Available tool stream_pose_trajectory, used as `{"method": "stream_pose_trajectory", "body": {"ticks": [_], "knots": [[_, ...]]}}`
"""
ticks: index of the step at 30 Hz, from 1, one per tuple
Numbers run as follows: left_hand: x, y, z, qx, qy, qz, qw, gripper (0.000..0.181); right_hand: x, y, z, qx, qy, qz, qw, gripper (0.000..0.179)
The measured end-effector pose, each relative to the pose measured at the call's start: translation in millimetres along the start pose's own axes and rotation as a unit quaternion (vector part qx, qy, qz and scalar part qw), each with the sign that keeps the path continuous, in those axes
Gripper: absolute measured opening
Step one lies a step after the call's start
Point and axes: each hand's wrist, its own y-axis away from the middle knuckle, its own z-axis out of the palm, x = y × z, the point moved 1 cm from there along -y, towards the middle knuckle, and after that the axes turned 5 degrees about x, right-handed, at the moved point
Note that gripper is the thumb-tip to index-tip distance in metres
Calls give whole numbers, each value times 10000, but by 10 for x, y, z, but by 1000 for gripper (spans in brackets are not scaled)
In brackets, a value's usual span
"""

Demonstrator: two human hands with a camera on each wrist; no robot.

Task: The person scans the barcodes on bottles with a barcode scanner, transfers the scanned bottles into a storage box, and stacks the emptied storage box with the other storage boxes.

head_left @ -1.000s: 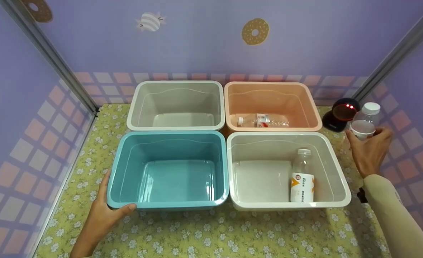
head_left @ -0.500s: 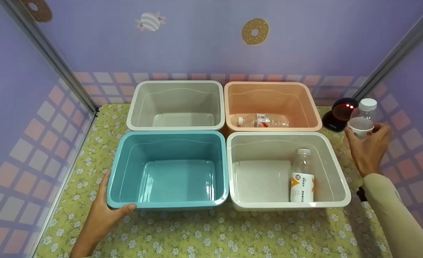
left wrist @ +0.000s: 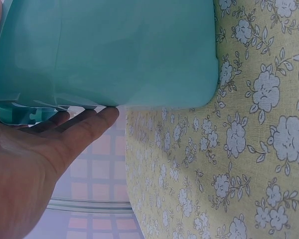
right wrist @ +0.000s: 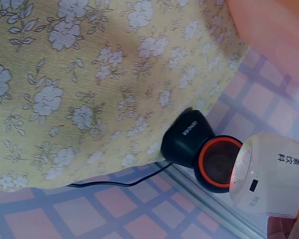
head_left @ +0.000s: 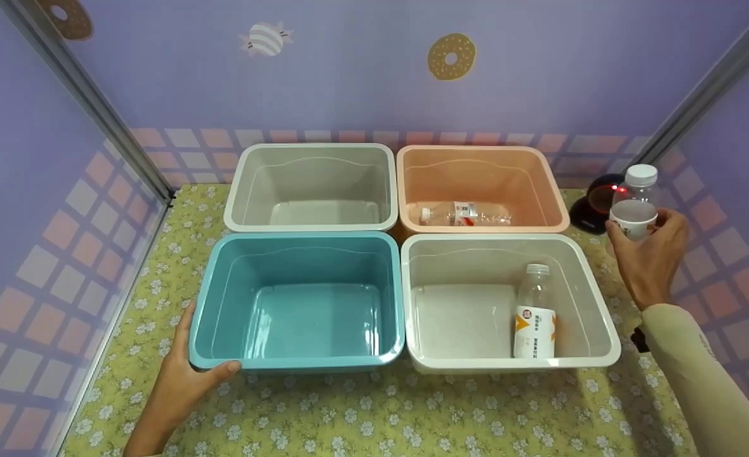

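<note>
"素饮料" on held bottle [right wrist: 274,174], blurred lettering on black scanner [right wrist: 187,139], tiny characters on labelled bottle [head_left: 535,333] in white bin [head_left: 463,317]

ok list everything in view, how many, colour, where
blue tub: 1, blue, front left
grey tub: 1, grey, back left
orange tub: 1, orange, back right
white tub: 1, white, front right
lying bottle: 1, clear, in orange tub
labelled bottle: 1, clear/white, in white tub
device: 1, black, right of orange tub
cable: 1, black, beside device
held bottle: 1, clear/white, near device
cloth: 1, flowered yellow-green, underneath
walls: 3, purple and pink, left, back, right
doughnut pictures: 2, brown, back wall
sweet picture: 1, white, back wall
corner strips: 2, grey, back corners
right sleeve: 1, cream, front right
left hand: 1, bare, on blue tub
right hand: 1, bare, gripping held bottle
</note>
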Motion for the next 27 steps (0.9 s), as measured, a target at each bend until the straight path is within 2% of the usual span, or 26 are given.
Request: {"method": "stream_pose_trajectory", "body": {"ticks": [6,11,19,27], "knots": [[-10,-6,-1,11,11,28,10000,127,-112,-31,-34,-50,-85,-210,9997,72],[-12,-7,2,2,72,51,10000,127,-199,-48,-41,-82,-106,-229,9996,72],[-7,-13,-2,32,-137,102,9998,127,-281,-67,-53,-133,-245,-476,9985,72],[-8,-15,8,23,53,85,9999,127,-366,-92,-43,-174,-265,-561,9979,72]]}}
